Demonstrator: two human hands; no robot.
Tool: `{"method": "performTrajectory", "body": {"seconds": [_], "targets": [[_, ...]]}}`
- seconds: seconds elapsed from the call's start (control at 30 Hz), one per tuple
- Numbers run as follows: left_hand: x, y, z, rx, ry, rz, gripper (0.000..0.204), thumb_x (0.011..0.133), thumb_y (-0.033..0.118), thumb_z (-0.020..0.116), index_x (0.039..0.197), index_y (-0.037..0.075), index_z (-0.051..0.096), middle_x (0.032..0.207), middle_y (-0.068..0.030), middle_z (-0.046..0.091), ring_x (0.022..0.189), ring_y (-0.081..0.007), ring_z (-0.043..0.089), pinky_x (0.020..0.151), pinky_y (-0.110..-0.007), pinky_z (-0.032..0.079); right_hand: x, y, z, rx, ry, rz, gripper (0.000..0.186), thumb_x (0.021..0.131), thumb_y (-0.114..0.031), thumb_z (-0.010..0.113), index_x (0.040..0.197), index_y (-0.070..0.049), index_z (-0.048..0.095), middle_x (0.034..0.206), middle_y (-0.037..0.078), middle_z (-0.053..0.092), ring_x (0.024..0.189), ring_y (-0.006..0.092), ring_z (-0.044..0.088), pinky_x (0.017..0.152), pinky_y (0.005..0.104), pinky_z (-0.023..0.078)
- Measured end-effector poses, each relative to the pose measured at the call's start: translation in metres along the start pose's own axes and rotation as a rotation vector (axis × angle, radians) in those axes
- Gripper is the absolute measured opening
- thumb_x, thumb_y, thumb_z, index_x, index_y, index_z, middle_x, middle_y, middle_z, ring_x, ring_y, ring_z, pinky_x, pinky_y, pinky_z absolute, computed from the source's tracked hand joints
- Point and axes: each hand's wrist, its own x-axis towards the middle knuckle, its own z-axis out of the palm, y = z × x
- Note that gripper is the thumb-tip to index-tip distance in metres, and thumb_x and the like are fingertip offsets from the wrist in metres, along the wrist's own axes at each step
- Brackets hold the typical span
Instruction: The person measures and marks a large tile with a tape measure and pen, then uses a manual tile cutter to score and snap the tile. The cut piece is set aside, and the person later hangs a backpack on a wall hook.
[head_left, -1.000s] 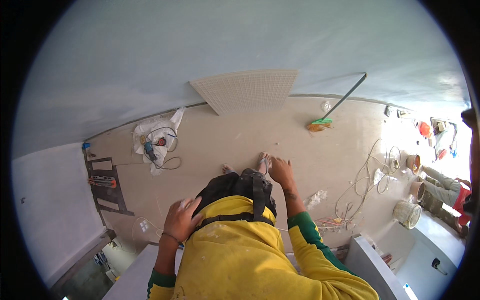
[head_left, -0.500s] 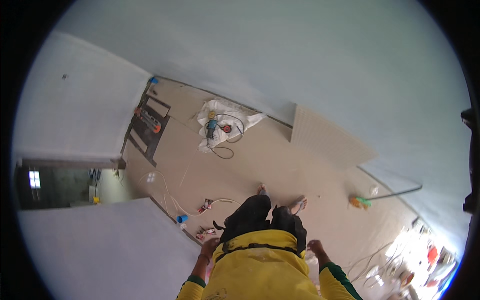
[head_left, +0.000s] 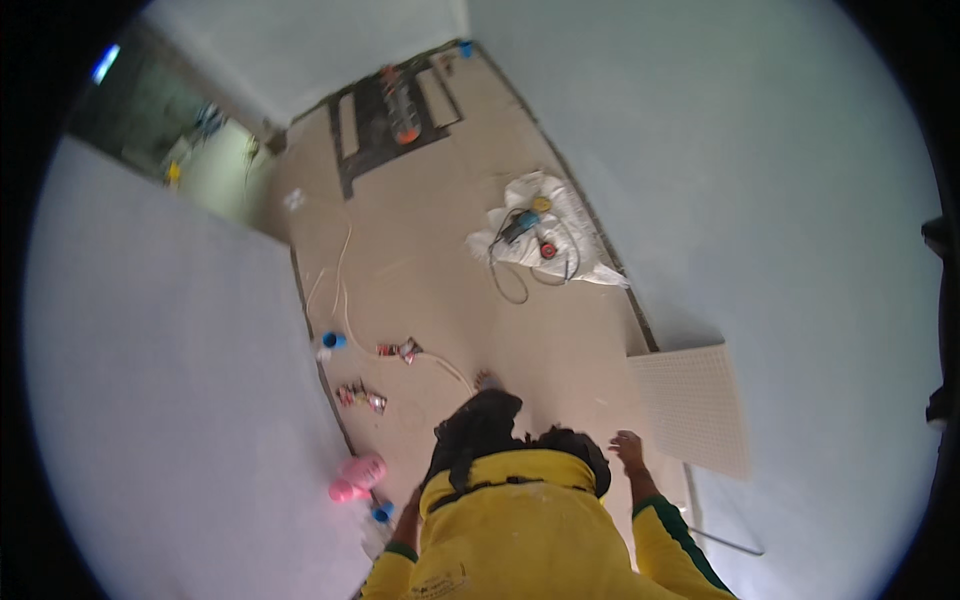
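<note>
I am on my feet on a beige floor, in a yellow top and dark trousers. My right hand [head_left: 628, 452] hangs out at my right side with its fingers loosely apart and nothing in it. A beige tile-like panel [head_left: 695, 408] with a fine grid leans on the right wall just beyond it. My left hand [head_left: 414, 500] is low against my left side; its fingers are mostly hidden by my body. Nearest to it on the floor are pink bag-like items [head_left: 357, 478] and a blue cup-like piece [head_left: 382, 513].
Ahead, a blue corded power tool [head_left: 520, 226] and a red disc [head_left: 548, 250] lie on a white sack [head_left: 568, 215]. An orange-ended long tool [head_left: 400, 108] rests on dark boards [head_left: 372, 150]. A pale hose [head_left: 347, 300] and small packets [head_left: 400, 350] lie left. A doorway [head_left: 215, 150] is far left.
My view has turned left, so the sack and boards sit further right. The pink items have come into view, and the clutter at the right has left it. My right hand has swung forward.
</note>
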Motion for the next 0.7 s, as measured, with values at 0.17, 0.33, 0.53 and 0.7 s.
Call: {"method": "performTrajectory", "body": {"seconds": [0.17,0.33,0.53,0.7], "targets": [[0.049,0.009,-0.094,-0.198,0.228,-0.019,0.028,0.094,0.019,0.065,0.12,0.007,0.067,0.1,-0.0074,0.074,0.087,-0.0156,0.07,0.074,-0.029,0.055,0.041,-0.113,0.132,-0.495,-0.054,-0.371,0.036,0.088,-0.022,0.062,0.11,0.006,0.069,0.105,0.019,0.073,0.098,0.0291,0.07,0.09,0.0361,0.053],[0.08,0.018,-0.172,-0.525,0.421,-0.264,0.023,0.093,0.017,0.063,0.112,0.006,0.068,0.086,-0.008,0.072,0.071,-0.015,0.068,0.057,-0.027,0.052,0.051,-0.256,0.242,-0.35,-0.335,-0.394,0.041,0.089,-0.022,0.062,0.12,0.005,0.065,0.112,0.019,0.071,0.1,0.0275,0.069,0.092,0.0353,0.052],[0.146,0.012,-0.204,-0.381,0.277,-0.318,0.015,0.095,0.019,0.06,0.095,0.007,0.068,0.077,-0.0036,0.068,0.065,-0.0122,0.064,0.056,-0.027,0.051,0.133,-0.281,0.304,-0.489,-0.412,-0.675,0.027,0.093,-0.016,0.058,0.113,0.001,0.065,0.097,0.014,0.072,0.093,0.0255,0.069,0.082,0.0384,0.054],[0.23,0.065,-0.225,0.326,0.217,-0.017,0.026,0.093,0.022,0.063,0.117,0.015,0.072,0.108,-0.0109,0.074,0.101,-0.023,0.07,0.086,-0.036,0.055,0.189,-0.237,0.334,-1.32,-0.402,-0.558,0.025,0.09,-0.027,0.056,0.1,-0.008,0.068,0.099,0.02,0.069,0.096,0.04,0.066,0.085,0.0518,0.052]]}}
